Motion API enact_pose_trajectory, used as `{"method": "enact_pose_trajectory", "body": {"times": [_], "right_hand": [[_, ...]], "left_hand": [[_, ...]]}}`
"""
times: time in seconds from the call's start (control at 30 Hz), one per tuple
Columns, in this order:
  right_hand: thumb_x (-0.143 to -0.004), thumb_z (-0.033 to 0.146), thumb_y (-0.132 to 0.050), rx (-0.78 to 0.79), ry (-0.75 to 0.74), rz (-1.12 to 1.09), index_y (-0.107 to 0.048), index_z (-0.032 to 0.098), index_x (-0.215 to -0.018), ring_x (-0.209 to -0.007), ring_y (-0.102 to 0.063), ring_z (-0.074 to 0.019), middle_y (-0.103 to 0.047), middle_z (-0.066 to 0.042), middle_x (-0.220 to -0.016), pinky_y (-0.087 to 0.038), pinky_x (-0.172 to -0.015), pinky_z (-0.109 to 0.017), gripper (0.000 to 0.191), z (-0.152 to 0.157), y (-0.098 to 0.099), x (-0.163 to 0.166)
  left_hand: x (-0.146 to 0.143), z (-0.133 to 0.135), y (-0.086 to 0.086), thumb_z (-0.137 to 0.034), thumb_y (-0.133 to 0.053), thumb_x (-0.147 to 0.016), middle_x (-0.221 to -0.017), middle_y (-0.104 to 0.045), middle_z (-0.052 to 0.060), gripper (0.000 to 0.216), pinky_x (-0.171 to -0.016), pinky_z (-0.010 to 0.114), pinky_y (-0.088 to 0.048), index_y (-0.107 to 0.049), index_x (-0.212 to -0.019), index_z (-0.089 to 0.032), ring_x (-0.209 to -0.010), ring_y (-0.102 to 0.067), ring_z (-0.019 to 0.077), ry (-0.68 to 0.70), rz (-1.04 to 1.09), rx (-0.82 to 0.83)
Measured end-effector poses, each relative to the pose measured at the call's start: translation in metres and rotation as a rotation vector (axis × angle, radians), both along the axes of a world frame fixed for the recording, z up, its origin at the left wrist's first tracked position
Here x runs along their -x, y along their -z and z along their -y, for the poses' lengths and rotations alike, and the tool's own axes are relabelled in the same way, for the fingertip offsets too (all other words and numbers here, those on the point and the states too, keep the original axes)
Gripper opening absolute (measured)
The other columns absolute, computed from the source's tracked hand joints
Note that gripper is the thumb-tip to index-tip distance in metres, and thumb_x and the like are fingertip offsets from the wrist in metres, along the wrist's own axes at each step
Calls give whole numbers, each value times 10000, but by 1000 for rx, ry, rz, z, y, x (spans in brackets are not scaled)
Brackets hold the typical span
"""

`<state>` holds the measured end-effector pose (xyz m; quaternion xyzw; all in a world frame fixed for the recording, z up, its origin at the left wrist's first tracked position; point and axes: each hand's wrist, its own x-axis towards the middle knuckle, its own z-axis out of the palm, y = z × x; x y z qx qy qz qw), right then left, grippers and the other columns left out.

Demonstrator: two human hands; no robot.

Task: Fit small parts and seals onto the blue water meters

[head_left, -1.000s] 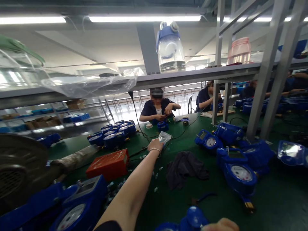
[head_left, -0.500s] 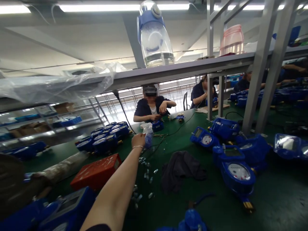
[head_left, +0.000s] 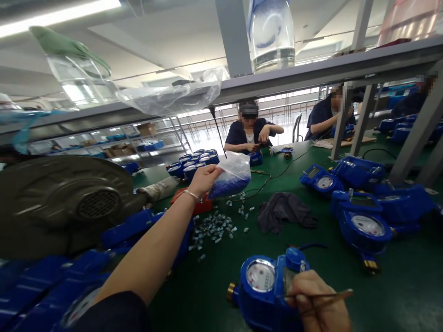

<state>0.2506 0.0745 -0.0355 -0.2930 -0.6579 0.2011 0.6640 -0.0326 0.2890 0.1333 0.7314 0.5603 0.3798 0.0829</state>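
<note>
My left hand (head_left: 204, 179) is stretched out over the green table and grips the top of a clear plastic bag (head_left: 231, 177) with small blue parts in its bottom. Under the bag lies a scatter of several small silvery parts (head_left: 214, 227). My right hand (head_left: 316, 304) is at the near edge, holding thin metal tweezers (head_left: 328, 295) and resting on a blue water meter (head_left: 266, 283) with a round dial.
More blue water meters (head_left: 363, 226) crowd the right side and a group (head_left: 194, 163) stands at the back. A dark cloth (head_left: 284, 212) lies mid-table, a red box (head_left: 200, 205) behind my wrist, a large grey fan (head_left: 65, 203) at left. Other people sit across the table.
My left hand has lifted the plastic bag off the table and brought it nearer. The view has tilted down, so my right hand with tweezers and the meter under it show.
</note>
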Motion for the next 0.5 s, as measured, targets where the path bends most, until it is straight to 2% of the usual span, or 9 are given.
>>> {"method": "enact_pose_trajectory", "body": {"times": [0.07, 0.17, 0.23, 0.3, 0.4, 0.5], "right_hand": [[-925, 296, -413, 18, -36, -34, -585, 222, -857, -642, -566, -114, -573, -8, -712, -455, -547, -207, 199, 4, 0, 2], [-922, 272, -410, 19, -50, -62, -576, 224, -876, -671, -551, -109, -569, -3, -734, -454, -589, -211, 179, 10, -3, 4], [-920, 254, -408, 5, -44, -55, -568, 225, -894, -669, -553, -104, -569, 0, -747, -457, -613, -218, 165, 12, -4, 4], [-911, 230, -413, -12, -49, -37, -562, 223, -903, -669, -560, -102, -568, 2, -760, -459, -623, -223, 150, 13, -5, 3], [-892, 178, -417, -32, -79, -21, -559, 218, -919, -679, -564, -102, -565, -1, -783, -467, -642, -230, 150, 13, -2, 2], [-872, 130, -413, -66, -107, -6, -555, 207, -943, -696, -560, -106, -563, -9, -791, -470, -646, -235, 176, 11, 1, 1]], "left_hand": [[7, 38, 14, -473, -532, -832, -711, -557, -11, 347, -620, 270, -425, -602, -802, -134, -639, -512, 117, 72, 11, 79], [12, 86, 44, -502, -536, -805, -644, -523, -27, 376, -588, 234, -390, -600, -737, -138, -605, -473, 107, 129, 32, 192], [10, 105, 65, -523, -524, -794, -621, -512, -25, 401, -597, 232, -394, -595, -706, -139, -614, -470, 115, 153, 42, 244], [7, 114, 81, -527, -516, -790, -632, -515, -17, 407, -630, 240, -410, -589, -686, -140, -647, -482, 129, 184, 44, 279], [2, 109, 82, -501, -493, -810, -657, -501, -16, 385, -629, 234, -405, -585, -704, -143, -657, -469, 127, 215, 32, 289], [0, 95, 66, -468, -491, -821, -693, -496, -13, 361, -628, 224, -396, -590, -692, -147, -662, -458, 122, 243, -3, 276]]}}
